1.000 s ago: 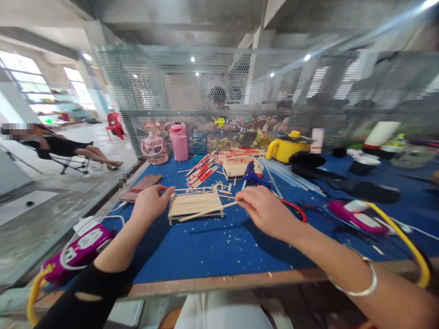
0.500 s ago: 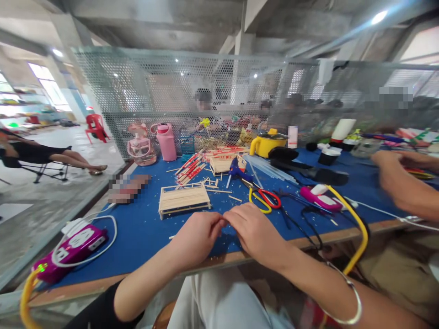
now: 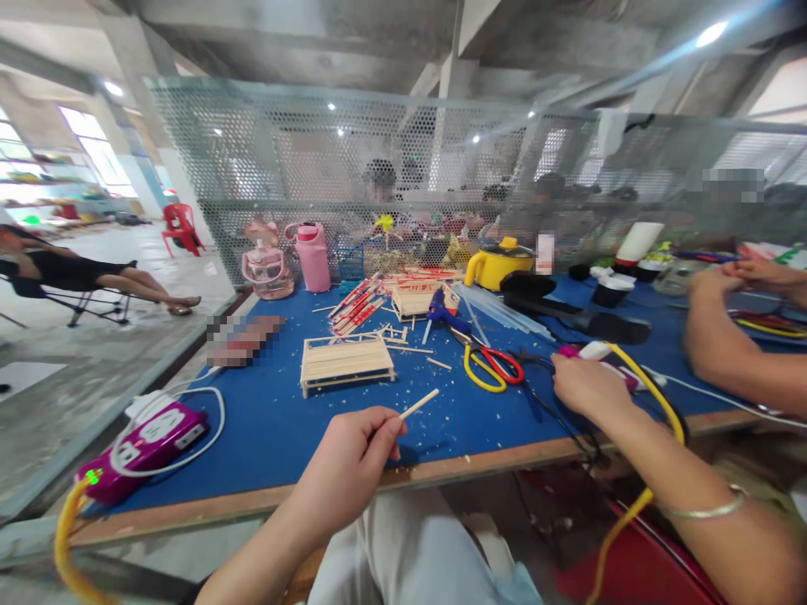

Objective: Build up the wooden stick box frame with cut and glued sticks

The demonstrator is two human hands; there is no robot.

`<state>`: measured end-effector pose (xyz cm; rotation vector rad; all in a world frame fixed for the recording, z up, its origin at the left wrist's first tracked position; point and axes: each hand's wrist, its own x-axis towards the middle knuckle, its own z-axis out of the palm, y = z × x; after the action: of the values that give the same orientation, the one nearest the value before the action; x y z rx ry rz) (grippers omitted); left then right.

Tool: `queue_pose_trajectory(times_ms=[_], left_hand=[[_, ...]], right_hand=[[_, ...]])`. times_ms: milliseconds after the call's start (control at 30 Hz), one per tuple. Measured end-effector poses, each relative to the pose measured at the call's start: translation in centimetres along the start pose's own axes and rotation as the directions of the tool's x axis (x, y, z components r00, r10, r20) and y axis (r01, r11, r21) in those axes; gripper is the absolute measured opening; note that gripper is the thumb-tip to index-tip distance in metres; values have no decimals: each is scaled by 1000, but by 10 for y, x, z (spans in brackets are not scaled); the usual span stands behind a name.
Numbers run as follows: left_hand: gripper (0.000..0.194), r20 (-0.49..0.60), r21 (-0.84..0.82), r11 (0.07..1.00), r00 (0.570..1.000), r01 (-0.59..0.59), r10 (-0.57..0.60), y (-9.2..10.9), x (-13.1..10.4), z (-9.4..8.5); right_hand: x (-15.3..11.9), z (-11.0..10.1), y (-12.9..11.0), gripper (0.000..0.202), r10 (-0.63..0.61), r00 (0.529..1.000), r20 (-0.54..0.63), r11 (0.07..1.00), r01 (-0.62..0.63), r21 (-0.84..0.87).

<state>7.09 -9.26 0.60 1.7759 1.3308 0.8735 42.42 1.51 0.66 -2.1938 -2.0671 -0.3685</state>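
A short, thin wooden stick (image 3: 419, 404) is pinched in my left hand (image 3: 356, 454), near the table's front edge. Behind that hand stands a small rack of pale sticks (image 3: 346, 361). My right hand (image 3: 593, 385) is out to the right, beside the purple power strip (image 3: 621, 374) with a white plug; its fingertips are too small to read, so I cannot tell if they hold anything. Between the hands, farther back, lie scissors with red and yellow handles (image 3: 495, 370) and a blue glue gun (image 3: 445, 313).
Red-and-white stick bundles (image 3: 359, 307), a second stick piece (image 3: 416, 301), clear glue sticks (image 3: 501, 311), a yellow pot (image 3: 501, 265) and pink bottles (image 3: 311, 259) stand or lie behind. Another purple power strip (image 3: 151, 441) sits left. A person's arm (image 3: 725, 344) rests at right.
My hands were together at the front edge and have parted. The right one has moved right to the power strip, while the stick now shows in my left hand.
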Motion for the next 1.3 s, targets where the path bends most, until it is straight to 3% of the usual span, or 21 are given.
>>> queue_pose_trajectory(times_ms=[233,333,400,467,533,567,600,667,700,767,833,900,967,1033,1133,1167,1233,1300], left_hand=[[33,-112,-194,980,991,53,-76,-13,5,-4],[33,-154,-296,952,981,71,-121,-18,7,-2],[33,-146,-383,920,978,82,-148,-19,8,2],[33,-105,-459,884,982,93,-158,-17,10,4],[33,-74,-492,865,986,95,-151,-11,12,5],[32,-78,-486,871,989,71,-124,-7,13,5],[31,-95,-462,886,992,27,-80,-2,14,5],[28,-122,-385,919,992,-87,43,7,16,4],[27,-105,-348,928,989,-134,104,10,16,4],[26,-10,-299,941,987,-158,163,15,16,3],[27,38,-265,954,987,-141,157,16,16,4],[28,-12,-262,957,992,-126,127,15,17,5],[29,-37,-360,928,995,-100,93,15,17,7],[32,49,-516,855,995,-54,92,17,15,11],[35,180,-632,774,978,34,103,24,10,18],[35,200,-639,767,975,54,97,26,9,19],[33,156,-622,782,984,31,84,28,6,17],[30,3,-577,815,998,-51,65,27,7,11]], right_hand=[[9,-32,1,27,78,997,-19,997,-78,-20],[-1,-53,-1,32,202,971,-124,979,-203,6],[-14,-66,-9,33,266,921,-286,963,-240,123],[-29,-75,-21,31,261,838,-478,951,-139,276],[-43,-78,-37,29,263,765,-588,913,0,409],[-49,-77,-47,29,283,780,-559,864,46,501],[-54,-74,-57,30,303,823,-480,780,75,621],[-62,-66,-80,36,228,959,-169,502,33,864],[-64,-62,-92,38,121,992,-26,350,-18,937],[-69,-55,-113,38,-51,990,133,153,-124,981],[-72,-53,-130,33,-161,963,219,-12,-223,975],[-77,-53,-140,29,-265,932,247,-198,-303,932],[-82,-53,-148,27,-387,900,199,-360,-346,866],[-89,-51,-154,39,-522,845,116,-443,-385,810],[-97,-42,-164,69,-706,706,59,-433,-497,752],[-98,-40,-166,74,-729,683,56,-429,-518,740],[-97,-37,-167,78,-704,709,35,-459,-492,740],[-91,-38,-163,77,-636,771,-7,-515,-418,749]])
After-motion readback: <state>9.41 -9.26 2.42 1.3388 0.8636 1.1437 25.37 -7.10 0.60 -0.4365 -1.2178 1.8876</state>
